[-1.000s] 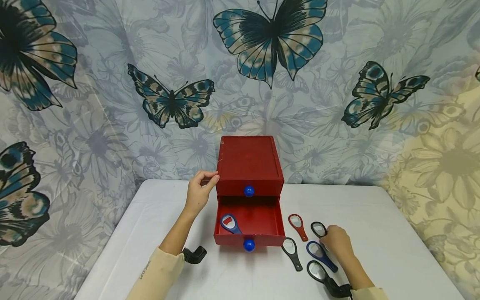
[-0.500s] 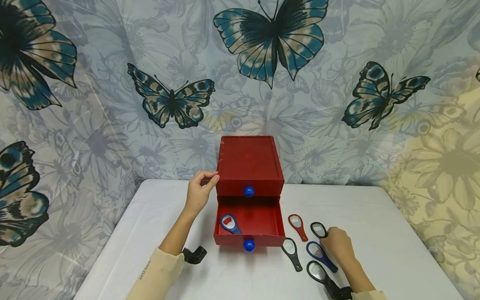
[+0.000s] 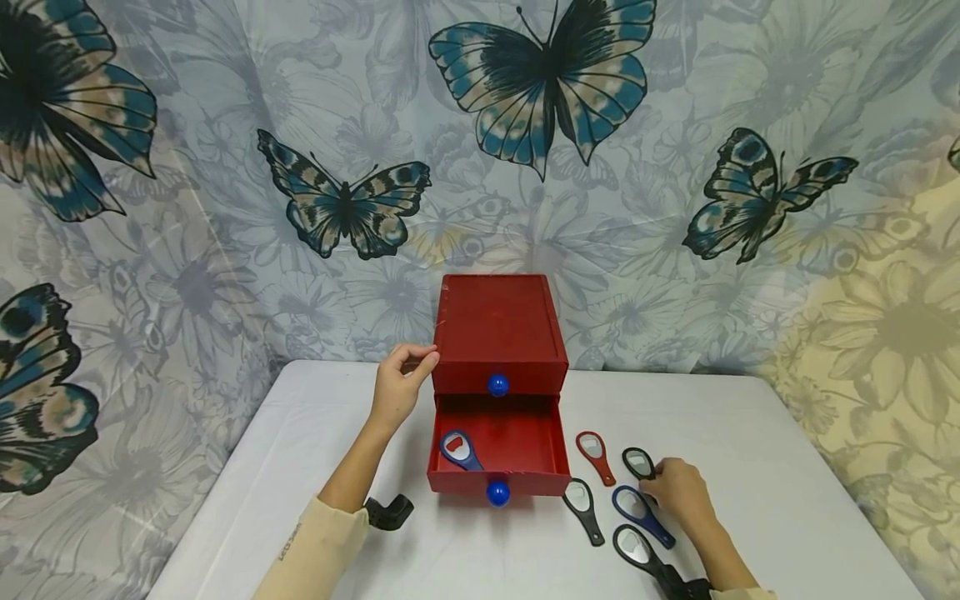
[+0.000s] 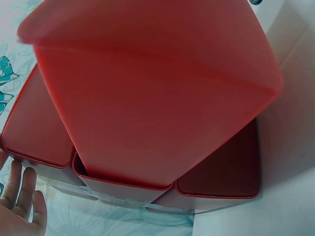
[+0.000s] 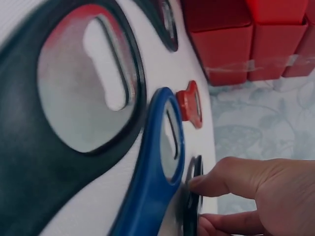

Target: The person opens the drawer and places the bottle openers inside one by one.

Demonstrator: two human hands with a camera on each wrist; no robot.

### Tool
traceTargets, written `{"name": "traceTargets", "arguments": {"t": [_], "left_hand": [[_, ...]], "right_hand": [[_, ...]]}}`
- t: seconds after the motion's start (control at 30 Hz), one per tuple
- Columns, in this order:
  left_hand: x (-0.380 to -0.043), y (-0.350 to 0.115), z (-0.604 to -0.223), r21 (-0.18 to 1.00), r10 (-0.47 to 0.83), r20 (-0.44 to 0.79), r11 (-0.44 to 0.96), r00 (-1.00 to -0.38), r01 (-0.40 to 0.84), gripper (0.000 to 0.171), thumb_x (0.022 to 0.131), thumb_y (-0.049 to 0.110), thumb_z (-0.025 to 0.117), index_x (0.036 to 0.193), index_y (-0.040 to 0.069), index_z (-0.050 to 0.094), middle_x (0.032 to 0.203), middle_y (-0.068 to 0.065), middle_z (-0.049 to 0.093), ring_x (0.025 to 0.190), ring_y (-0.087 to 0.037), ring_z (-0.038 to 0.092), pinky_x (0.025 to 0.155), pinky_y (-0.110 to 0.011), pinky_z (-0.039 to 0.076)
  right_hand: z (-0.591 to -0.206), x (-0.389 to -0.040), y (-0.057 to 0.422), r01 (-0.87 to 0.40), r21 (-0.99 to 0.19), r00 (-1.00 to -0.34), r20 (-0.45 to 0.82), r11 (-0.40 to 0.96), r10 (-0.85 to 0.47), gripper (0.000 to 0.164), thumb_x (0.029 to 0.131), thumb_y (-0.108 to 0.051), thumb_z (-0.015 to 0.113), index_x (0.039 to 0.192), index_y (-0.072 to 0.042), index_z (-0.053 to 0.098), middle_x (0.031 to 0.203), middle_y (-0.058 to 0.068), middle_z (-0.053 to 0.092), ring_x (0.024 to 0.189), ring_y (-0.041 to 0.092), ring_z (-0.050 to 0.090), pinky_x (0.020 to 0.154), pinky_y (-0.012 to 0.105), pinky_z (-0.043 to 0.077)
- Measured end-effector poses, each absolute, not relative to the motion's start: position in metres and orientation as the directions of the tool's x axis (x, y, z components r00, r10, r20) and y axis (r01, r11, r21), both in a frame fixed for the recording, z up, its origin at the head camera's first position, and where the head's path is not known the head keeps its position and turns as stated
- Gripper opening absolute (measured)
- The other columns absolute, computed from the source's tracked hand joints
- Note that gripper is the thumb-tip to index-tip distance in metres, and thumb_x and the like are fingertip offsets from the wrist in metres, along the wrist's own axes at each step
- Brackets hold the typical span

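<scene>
A red two-drawer cabinet point(image 3: 498, 321) stands at the table's back, its lower drawer point(image 3: 525, 482) pulled out. Inside that drawer lies a blue magnifying glass point(image 3: 461, 450). My left hand point(image 3: 396, 392) rests its fingertips against the cabinet's left side; in the left wrist view its fingers point(image 4: 27, 189) are fairly straight. At the right, my right hand point(image 3: 684, 493) pinches a small black magnifying glass point(image 3: 638, 463) by its handle, low over the table. The right wrist view shows the thumb point(image 5: 216, 179) on one side of that black magnifying glass point(image 5: 193, 201) and the fingers on the other.
Near the right hand lie a blue magnifying glass point(image 3: 634, 507), a red one point(image 3: 596, 457), a dark one point(image 3: 583, 510) beside the drawer's front corner, and a larger black one point(image 3: 634, 546). A blue knob point(image 3: 498, 493) sticks out from the open drawer. Butterfly-print cloth point(image 3: 600, 292) hangs behind.
My right hand has shifted slightly toward the lower right, around the small black magnifying glass, which stays nearly in place. The left hand and the drawer have not moved.
</scene>
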State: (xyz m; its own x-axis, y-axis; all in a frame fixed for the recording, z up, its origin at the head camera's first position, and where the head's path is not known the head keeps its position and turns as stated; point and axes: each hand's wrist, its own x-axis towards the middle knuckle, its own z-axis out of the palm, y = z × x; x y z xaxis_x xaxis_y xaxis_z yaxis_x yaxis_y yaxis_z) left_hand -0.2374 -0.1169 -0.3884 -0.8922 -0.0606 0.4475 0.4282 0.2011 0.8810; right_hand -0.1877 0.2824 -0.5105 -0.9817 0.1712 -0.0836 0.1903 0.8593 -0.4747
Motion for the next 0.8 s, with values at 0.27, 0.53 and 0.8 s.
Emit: {"name": "traceTargets", "arguments": {"t": [0.27,0.53,0.8], "left_hand": [[-0.24,-0.118,-0.39,0.882,-0.057,0.441,0.212,-0.896,0.421,0.017,0.091,0.001,0.065,0.102,-0.011,0.067,0.106,-0.026,0.065,0.084,0.005,0.056,0.083,-0.021,0.051],[-0.238,-0.118,-0.389,0.885,-0.055,0.435,0.209,-0.899,0.415,0.017,0.091,0.001,0.064,0.102,-0.011,0.067,0.107,-0.027,0.065,0.084,0.005,0.057,0.082,-0.019,0.05],[-0.236,-0.117,-0.385,0.891,-0.059,0.424,0.204,-0.904,0.405,0.017,0.091,0.0,0.064,0.103,-0.013,0.066,0.109,-0.028,0.065,0.084,0.004,0.058,0.082,-0.018,0.05]], "right_hand": [[-0.509,-0.189,0.285,0.203,-0.531,-0.979,-0.11,0.823,0.171,0.032,0.074,-0.012,0.071,0.09,0.014,0.063,0.074,0.016,0.065,0.065,0.022,0.058,0.055,0.032,0.048],[-0.498,-0.187,0.283,0.188,-0.559,-0.982,-0.088,0.808,0.168,0.036,0.077,-0.014,0.071,0.097,0.015,0.063,0.077,0.018,0.067,0.064,0.02,0.058,0.052,0.029,0.045],[-0.482,-0.185,0.277,0.154,-0.56,-0.986,-0.04,0.814,0.159,0.04,0.079,-0.014,0.073,0.101,0.017,0.063,0.079,0.018,0.067,0.066,0.021,0.058,0.054,0.029,0.046]]}}
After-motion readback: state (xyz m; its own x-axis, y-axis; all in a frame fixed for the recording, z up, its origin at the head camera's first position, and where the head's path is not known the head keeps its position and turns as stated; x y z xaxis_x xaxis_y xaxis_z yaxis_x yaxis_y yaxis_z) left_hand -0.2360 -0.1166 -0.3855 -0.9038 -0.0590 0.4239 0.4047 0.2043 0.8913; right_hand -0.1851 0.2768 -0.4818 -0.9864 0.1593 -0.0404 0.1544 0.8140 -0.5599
